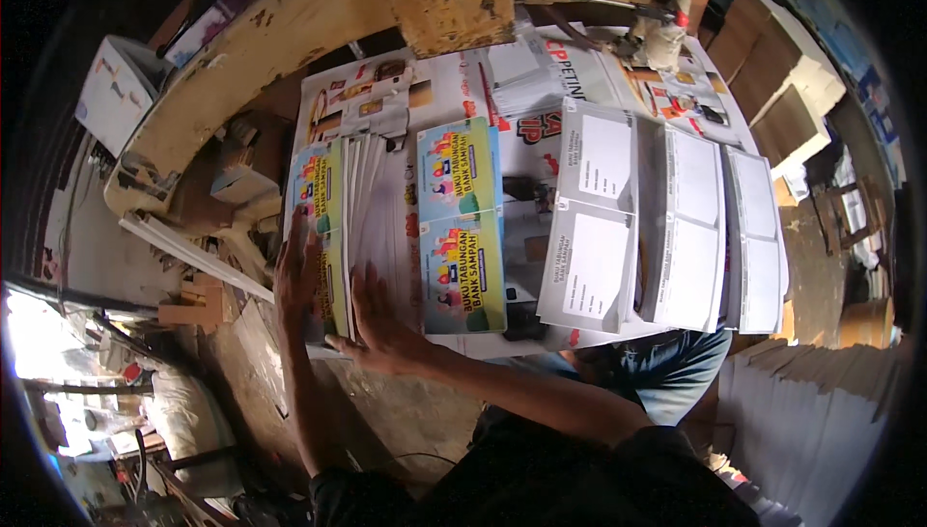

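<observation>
A cluttered workshop surrounds the counter [444, 93], its top printed with product pictures and bold red and black lettering; a white carton [116, 93] stands off to the left, and a worn wooden bench [261, 40] curves past the far edge. At the counter's left edge lies a stack of booklet covers [333, 189], yellow and blue, with dark lettering running sideways. The left hand [293, 271] is stretched flat along its left side. Loose-edged white leaves [355, 175] rise unevenly at its right side, where the right hand [386, 339] rests, fingers straight and thumb spread wide near the front corner. Mid-counter sits a neater pile of covers [462, 266], two panels deep, showing cartoon figures under heavy dark lettering. Toward the right edge, three piles of grey-and-white sheets [589, 228] overlap slightly, each panel framing a white box; small dark print shows on the leftmost. Cardboard boxes [772, 64] stand beyond.
</observation>
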### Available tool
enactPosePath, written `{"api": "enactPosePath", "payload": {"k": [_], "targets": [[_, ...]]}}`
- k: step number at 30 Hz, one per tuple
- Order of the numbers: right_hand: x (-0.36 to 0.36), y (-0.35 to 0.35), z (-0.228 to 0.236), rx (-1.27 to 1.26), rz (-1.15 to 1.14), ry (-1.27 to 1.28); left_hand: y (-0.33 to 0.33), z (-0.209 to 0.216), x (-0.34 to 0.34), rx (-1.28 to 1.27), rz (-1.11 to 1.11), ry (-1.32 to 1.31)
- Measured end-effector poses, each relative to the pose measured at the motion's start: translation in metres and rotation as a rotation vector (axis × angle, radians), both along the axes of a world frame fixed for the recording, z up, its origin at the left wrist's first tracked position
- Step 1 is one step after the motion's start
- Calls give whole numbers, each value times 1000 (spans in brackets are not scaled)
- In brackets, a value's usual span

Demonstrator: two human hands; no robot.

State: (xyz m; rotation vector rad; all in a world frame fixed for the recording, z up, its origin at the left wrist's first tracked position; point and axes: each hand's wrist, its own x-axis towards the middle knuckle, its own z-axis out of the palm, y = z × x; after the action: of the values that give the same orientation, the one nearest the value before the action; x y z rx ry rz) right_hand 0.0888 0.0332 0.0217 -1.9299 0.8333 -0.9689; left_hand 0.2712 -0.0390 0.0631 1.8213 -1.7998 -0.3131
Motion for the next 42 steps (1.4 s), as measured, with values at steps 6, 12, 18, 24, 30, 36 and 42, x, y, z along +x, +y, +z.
{"api": "enactPosePath", "payload": {"k": [6,12,18,24,30,36,42], "targets": [[-101,4,74,173,265,-120,-9,-15,44,26,-47,-397],[-221,24,74,225,4,-263,1,65,-118,-284,-17,-178],[-414,25,76,-194,-1014,150,29,65,-321,-292,-711,136],[-566,53,50,-82,-1323,590,59,40,-449,-138,-1049,241],[-578,80,49,63,-1386,478,61,18,-476,-13,-1020,73],[-561,93,79,192,-1359,115,57,19,-460,179,-989,316],[-541,96,96,208,-1346,-307,66,19,-445,363,-703,761]]}}
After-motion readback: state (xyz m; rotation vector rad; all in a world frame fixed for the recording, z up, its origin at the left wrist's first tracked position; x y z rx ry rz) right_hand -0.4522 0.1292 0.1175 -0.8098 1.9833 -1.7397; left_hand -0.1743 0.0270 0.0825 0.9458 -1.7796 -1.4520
